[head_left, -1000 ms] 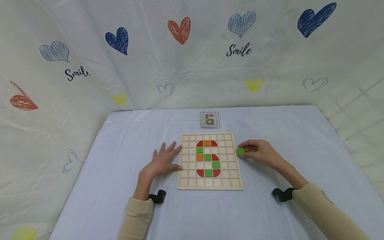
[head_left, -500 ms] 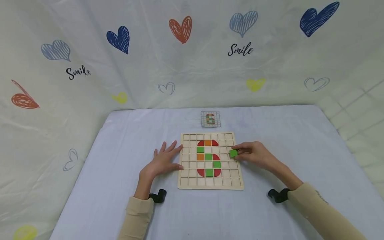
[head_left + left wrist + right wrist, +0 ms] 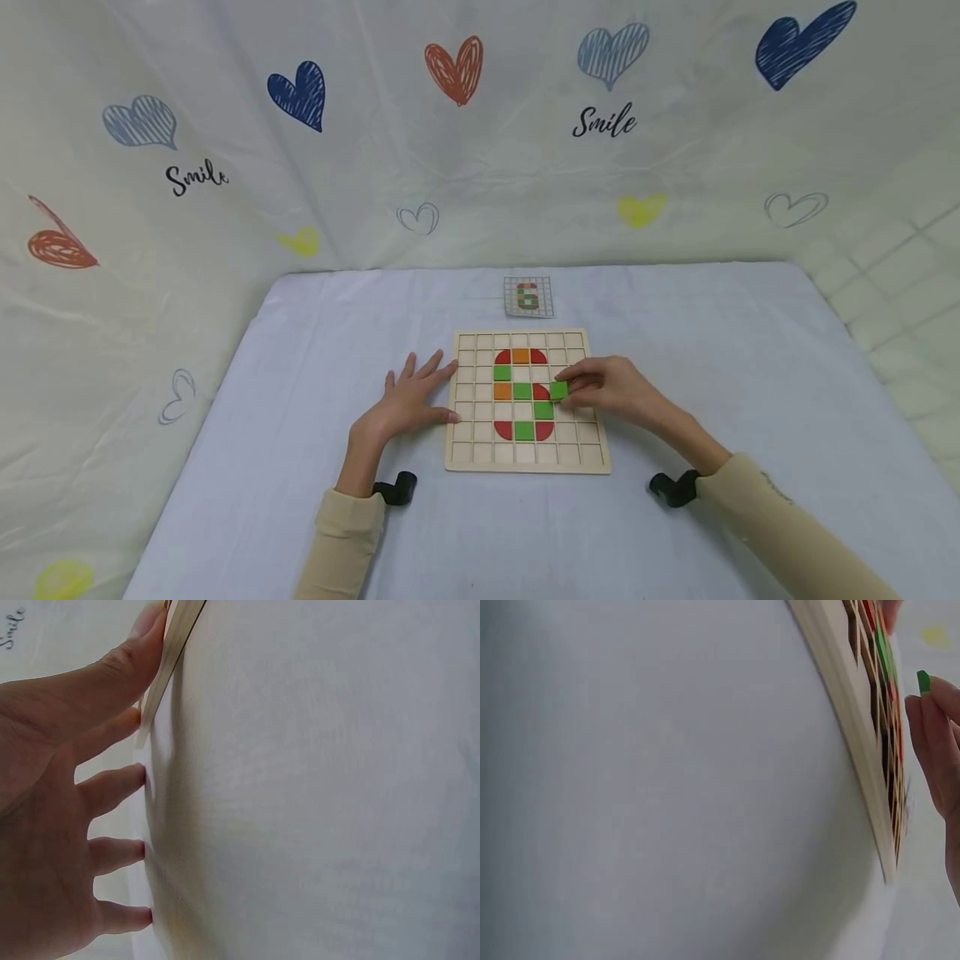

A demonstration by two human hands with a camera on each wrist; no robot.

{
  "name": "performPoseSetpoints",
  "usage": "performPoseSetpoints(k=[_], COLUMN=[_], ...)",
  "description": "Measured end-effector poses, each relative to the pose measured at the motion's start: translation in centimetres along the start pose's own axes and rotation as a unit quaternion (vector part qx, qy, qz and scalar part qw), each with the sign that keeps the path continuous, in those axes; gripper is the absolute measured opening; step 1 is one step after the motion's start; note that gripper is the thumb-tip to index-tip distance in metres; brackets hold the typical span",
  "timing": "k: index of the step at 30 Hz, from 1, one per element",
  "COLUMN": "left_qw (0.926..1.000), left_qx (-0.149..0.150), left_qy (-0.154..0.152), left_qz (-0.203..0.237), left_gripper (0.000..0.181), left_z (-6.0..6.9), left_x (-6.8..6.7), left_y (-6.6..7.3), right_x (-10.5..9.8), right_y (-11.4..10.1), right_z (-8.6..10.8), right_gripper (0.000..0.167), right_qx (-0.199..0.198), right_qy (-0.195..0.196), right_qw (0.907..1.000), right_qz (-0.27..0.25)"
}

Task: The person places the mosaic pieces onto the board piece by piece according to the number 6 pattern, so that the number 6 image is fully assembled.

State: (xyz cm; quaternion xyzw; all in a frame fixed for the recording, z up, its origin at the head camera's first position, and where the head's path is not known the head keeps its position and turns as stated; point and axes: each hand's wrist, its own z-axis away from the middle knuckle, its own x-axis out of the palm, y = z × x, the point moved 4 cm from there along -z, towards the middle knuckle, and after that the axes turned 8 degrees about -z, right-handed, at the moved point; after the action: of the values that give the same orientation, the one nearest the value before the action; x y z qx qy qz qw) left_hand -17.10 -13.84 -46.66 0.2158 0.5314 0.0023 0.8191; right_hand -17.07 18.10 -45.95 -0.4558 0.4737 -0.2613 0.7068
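A wooden grid board (image 3: 480, 457) lies on the table, with red, orange and green tiles set in several of its cells. Between thumb and fingers, my right hand (image 3: 611, 390) pinches a green square tile (image 3: 558, 391) above the board, just right of a red rounded tile (image 3: 541, 392). In the right wrist view, that green tile (image 3: 924, 681) shows at the fingertips, raised off the grid. My left hand (image 3: 405, 404) is spread at the board's left edge; its thumb and index finger touch the rim (image 3: 174, 656), while the other fingertips rest on the cloth.
Behind the board lies a small pattern card (image 3: 528, 297) showing a coloured figure on a grid. White cloth (image 3: 697, 350) covers the table. A curtain printed with hearts (image 3: 453, 71) hangs behind. Black wrist cameras (image 3: 675, 488) are worn at both cuffs.
My right hand has carried the green tile leftward, from beside the board's right edge to over the grid near the red tile. The left hand has stayed at the board's edge.
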Motion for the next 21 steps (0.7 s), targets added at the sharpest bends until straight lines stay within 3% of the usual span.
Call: performPoseSetpoints(k=[8,15,21], left_qw=[1.0000,1.0000,1.0000], left_qx=[-0.001,-0.004,-0.005], left_qy=[0.001,0.001,-0.002], left_qz=[0.001,0.005,0.005], left_gripper=[0.090,0.090,0.091], left_z=[0.1,0.1,0.0], left_x=[0.0,0.0,0.1], left_y=[0.0,-0.3,-0.1], right_x=[2.1,4.0,4.9], right_y=[-1.5,-2.8,-3.3], right_z=[-0.8,-1.8,-2.3], right_gripper=[0.033,0.030,0.026], right_qx=[-0.010,-0.067,-0.086], right_qy=[-0.019,-0.045,-0.058], right_qw=[0.9997,0.9962,0.9937], right_qz=[0.010,0.031,0.043])
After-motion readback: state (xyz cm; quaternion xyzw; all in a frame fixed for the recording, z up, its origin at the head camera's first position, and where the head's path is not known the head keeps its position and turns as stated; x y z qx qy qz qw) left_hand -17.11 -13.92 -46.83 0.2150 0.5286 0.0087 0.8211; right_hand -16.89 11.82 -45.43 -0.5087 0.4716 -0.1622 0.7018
